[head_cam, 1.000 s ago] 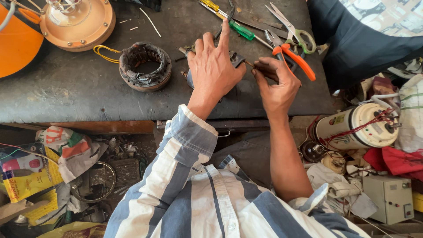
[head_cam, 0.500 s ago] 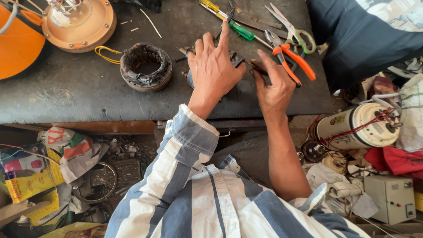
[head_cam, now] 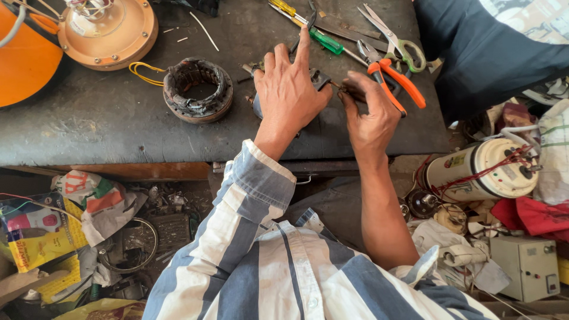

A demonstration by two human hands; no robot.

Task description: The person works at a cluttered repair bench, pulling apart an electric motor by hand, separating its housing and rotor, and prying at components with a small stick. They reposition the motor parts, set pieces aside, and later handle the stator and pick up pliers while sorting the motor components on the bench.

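My left hand (head_cam: 290,89) lies palm-down over a small dark metal part (head_cam: 319,77) on the black workbench (head_cam: 89,130), pressing it in place; most of the part is hidden under the palm. My right hand (head_cam: 370,115) sits just to its right, fingertips pinched on a thin dark tool or pin (head_cam: 341,88) that points into the part. Orange-handled pliers (head_cam: 394,80) lie right beside my right hand's fingers.
A wound stator ring (head_cam: 197,90) with yellow wire lies left of my hands. A round tan fan housing (head_cam: 109,26) is at the far left. Green screwdriver (head_cam: 326,42) and scissors (head_cam: 394,38) lie behind. A person's dark sleeve (head_cam: 492,53) is at right. Clutter covers the floor below.
My right hand has shifted slightly left and closer to the part, fingers pinching tighter at its edge. My left hand stays pressed on the part.
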